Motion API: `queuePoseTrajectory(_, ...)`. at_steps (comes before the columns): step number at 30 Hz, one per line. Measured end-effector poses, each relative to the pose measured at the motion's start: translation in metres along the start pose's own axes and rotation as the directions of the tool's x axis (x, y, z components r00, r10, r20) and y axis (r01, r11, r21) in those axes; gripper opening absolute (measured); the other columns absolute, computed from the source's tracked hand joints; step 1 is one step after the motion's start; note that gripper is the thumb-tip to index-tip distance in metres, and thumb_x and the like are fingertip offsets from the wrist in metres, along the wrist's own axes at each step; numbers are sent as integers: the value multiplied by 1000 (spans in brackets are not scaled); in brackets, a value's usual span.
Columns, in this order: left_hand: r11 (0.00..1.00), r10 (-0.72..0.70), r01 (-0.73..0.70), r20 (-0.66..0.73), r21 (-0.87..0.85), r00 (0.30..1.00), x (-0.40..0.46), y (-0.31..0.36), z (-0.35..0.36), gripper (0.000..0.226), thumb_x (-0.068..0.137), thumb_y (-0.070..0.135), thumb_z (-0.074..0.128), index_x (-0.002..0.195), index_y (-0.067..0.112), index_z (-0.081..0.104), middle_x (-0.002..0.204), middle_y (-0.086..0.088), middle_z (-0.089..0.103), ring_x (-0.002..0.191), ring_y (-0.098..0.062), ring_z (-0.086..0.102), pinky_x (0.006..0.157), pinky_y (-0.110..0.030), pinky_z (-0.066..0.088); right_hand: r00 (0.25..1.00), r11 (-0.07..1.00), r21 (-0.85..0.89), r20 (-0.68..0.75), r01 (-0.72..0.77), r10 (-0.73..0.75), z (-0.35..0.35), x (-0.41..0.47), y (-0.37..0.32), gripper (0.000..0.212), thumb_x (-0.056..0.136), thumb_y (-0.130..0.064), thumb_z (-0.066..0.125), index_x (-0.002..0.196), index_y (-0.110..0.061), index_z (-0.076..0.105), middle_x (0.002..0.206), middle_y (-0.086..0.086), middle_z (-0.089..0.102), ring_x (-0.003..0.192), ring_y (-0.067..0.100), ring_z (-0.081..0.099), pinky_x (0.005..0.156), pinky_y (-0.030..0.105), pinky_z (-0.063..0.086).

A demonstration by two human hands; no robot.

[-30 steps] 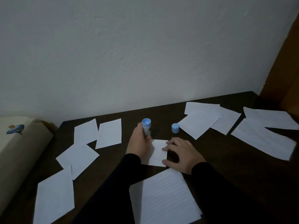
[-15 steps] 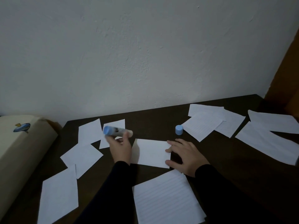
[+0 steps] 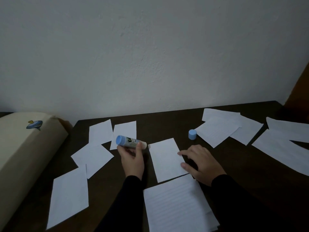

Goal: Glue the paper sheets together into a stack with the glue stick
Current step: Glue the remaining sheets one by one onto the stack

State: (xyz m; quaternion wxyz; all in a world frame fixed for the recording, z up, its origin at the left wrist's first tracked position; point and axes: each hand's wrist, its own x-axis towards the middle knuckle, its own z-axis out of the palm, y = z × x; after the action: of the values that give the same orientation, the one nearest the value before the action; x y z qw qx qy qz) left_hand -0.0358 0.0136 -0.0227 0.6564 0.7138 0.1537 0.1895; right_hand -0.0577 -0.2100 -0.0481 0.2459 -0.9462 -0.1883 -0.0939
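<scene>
My left hand point(image 3: 132, 159) grips an uncapped glue stick point(image 3: 129, 141), held sideways above the dark table with its blue base to the left and its glue end to the right. A small white sheet point(image 3: 165, 158) lies in the middle of the table. My right hand point(image 3: 200, 162) touches that sheet's right edge with its fingertips and thumb. A stack of lined sheets point(image 3: 177, 206) lies at the front edge, its top corner touching the small sheet. The blue cap point(image 3: 192, 134) stands apart at the back.
Several loose white sheets lie scattered on the left point(image 3: 92, 159) and right point(image 3: 217, 131) of the dark table point(image 3: 234, 164). A cream cushion point(image 3: 21, 148) with a small emblem sits off the table's left end. A white wall stands behind.
My left hand lifted the glue stick off the small sheet, swung it left and turned it sideways. My right hand has turned the small sheet from lying wide to pointing away from me.
</scene>
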Motion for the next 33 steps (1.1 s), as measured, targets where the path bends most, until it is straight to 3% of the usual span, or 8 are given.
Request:
queuePoseTrajectory(3, 1000, 7, -7, -3, 18, 1000, 0, 0, 0, 54, 92, 20, 62, 137, 18, 32, 119, 8, 44, 111, -8, 43, 92, -26, 40, 992, 999, -38, 124, -10, 15, 2, 5, 1, 45, 96, -38, 39, 140, -37, 40, 142, -22, 39, 134, 2, 24, 111, 35, 20)
queuePoseTrajectory(5, 1000, 3, -3, -6, 20, 1000, -1, 0, 1, 54, 92, 19, 62, 138, 19, 32, 119, 8, 44, 111, -8, 43, 92, -27, 40, 971, 997, -73, 237, -10, 27, 2, 8, 0, 47, 97, -36, 38, 144, -39, 35, 152, -26, 25, 141, 3, 12, 114, 40, 10)
queuePoseTrajectory(13, 996, -16, 11, 60, 85, 998, -3, 4, 1, 51, 91, 19, 62, 135, 19, 35, 133, -4, 49, 121, -17, 48, 95, -33, 41, 967, 969, -194, 170, -155, 189, -2, 9, -4, 50, 95, -53, 36, 143, -38, 36, 150, -15, 29, 139, 11, 18, 115, 45, 11)
queuePoseTrajectory(16, 992, 30, -59, 241, 111, 970, -14, 7, 2, 40, 90, 19, 64, 119, 32, 39, 117, 10, 52, 108, -5, 48, 90, -25, 42, 963, 973, -172, 197, -153, 186, -3, 9, -3, 53, 94, -50, 41, 144, -37, 35, 150, -14, 27, 139, 11, 17, 115, 46, 10)
queuePoseTrajectory(18, 983, 51, -118, 401, 142, 915, -27, 8, 4, 39, 88, 18, 66, 109, 40, 42, 109, 22, 53, 99, 3, 54, 81, -15, 47, 963, 976, -163, 204, -143, 175, -4, 9, -2, 56, 91, -51, 45, 144, -37, 35, 150, -14, 26, 139, 11, 16, 115, 46, 11)
queuePoseTrajectory(21, 951, 75, -232, 571, 207, 818, -43, 6, 10, 42, 87, 17, 69, 106, 45, 45, 110, 21, 58, 100, 12, 55, 73, -6, 47, 965, 978, -164, 204, -129, 162, -5, 9, 0, 62, 87, -52, 50, 144, -36, 35, 149, -13, 26, 138, 12, 17, 113, 43, 14)
queuePoseTrajectory(24, 907, 136, -348, 617, 237, 775, -46, 6, 17, 42, 86, 20, 69, 107, 47, 46, 108, 18, 60, 95, 4, 55, 73, -9, 44, 969, 976, -173, 188, -130, 162, -4, 9, 1, 64, 85, -54, 52, 144, -35, 35, 149, -13, 26, 137, 12, 17, 113, 43, 14)
queuePoseTrajectory(33, 873, 92, -382, 667, 303, 739, -46, 5, 21, 39, 87, 24, 67, 116, 39, 45, 111, 25, 53, 104, 12, 50, 79, -11, 44, 970, 976, -170, 179, -136, 166, -4, 10, -1, 62, 84, -53, 53, 141, -36, 37, 148, -13, 28, 137, 11, 19, 113, 43, 15)
